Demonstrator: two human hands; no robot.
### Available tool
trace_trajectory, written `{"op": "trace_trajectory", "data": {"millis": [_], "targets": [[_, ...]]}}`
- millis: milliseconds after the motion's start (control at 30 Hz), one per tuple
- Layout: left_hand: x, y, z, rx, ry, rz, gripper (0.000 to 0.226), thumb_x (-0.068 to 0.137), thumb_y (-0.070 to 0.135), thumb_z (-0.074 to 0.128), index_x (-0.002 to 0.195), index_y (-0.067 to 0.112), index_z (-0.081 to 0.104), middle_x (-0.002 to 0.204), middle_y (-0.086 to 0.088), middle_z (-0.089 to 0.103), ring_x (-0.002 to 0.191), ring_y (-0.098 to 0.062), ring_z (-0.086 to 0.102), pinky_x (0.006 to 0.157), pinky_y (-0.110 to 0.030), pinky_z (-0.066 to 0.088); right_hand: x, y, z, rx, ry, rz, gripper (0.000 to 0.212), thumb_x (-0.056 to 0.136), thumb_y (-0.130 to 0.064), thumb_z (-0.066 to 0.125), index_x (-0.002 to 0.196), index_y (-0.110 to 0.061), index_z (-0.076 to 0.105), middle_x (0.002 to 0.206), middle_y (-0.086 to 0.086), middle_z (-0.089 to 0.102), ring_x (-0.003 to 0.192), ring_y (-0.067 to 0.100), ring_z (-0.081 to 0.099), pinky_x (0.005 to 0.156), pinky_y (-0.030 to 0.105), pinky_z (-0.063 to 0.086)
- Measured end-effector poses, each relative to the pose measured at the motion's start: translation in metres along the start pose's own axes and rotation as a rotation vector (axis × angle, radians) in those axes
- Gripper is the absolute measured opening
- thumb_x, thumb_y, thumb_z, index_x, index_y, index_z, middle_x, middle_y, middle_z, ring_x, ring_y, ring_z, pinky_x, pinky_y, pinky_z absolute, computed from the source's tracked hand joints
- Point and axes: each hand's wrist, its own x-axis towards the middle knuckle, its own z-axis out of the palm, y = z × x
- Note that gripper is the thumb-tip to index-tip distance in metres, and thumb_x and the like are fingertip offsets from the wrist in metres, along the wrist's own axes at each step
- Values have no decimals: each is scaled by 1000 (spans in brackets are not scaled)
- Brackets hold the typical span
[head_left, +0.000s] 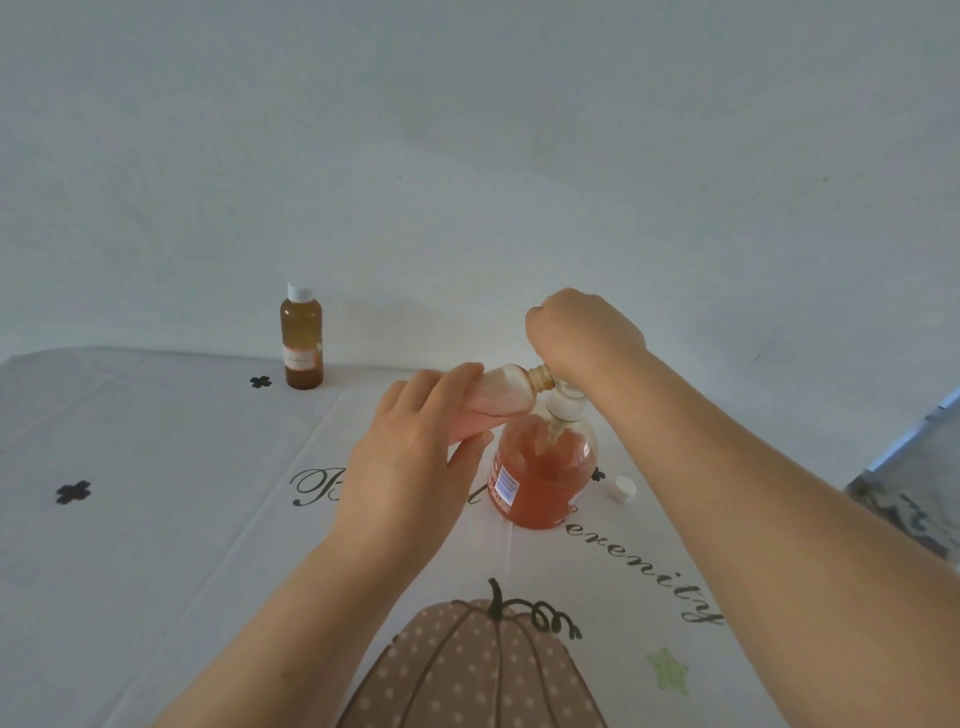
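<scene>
**At mid-table, small bottle tipped to the pump spout**

Above the cloth, my left hand (410, 467) grips the small bottle (501, 389) round its base, fingers and thumb wrapped. It is tilted so its open neck meets the spout of the pump head (566, 402). My right hand (582, 327) sits on that pump head, fingers curled down over it. A pale pinkish film coats the small bottle's inside. The one pump bottle (540, 478) beneath stands upright, holding orange liquid. One loose white cap (622, 488) lies just right of it on the tablecloth (182, 493). One capped brown bottle (302, 338) stands well apart, far left. Three bottles in all.
</scene>
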Motion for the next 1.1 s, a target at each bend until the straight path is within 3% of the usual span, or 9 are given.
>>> {"op": "trace_trajectory", "data": {"millis": [533, 767, 967, 1100], "targets": [[1, 4, -2, 2, 35, 10, 54, 82, 21, 73, 131, 23, 51, 110, 7, 60, 100, -16, 53, 65, -31, 50, 2, -4, -9, 9, -33, 22, 19, 87, -9, 44, 85, -11, 63, 67, 4, 57, 54, 21, 48, 54, 24, 33], [1, 2, -1, 19, 30, 17, 52, 79, 17, 75, 127, 21, 54, 108, 5, 61, 96, -20, 55, 61, -33, 50, 6, 0, 2, 29, -39, 14, 18, 87, -8, 43, 82, -10, 61, 67, 5, 55, 55, 22, 46, 53, 25, 32], [0, 4, 0, 12, 35, 15, 54, 80, 18, 74, 129, 21, 53, 109, 5, 61, 97, -19, 54, 61, -35, 52, 8, 2, -2, 6, -67, -8, 26, 87, -5, 45, 99, -7, 68, 80, 7, 63, 69, 25, 55, 63, 28, 39], [0, 4, 0, 7, 33, 15, 54, 81, 20, 73, 131, 21, 53, 110, 5, 61, 99, -18, 54, 63, -35, 52, 7, 2, -7, 46, -40, -12, 26, 87, -11, 43, 97, -8, 67, 72, 6, 61, 63, 24, 53, 57, 26, 36]]}}
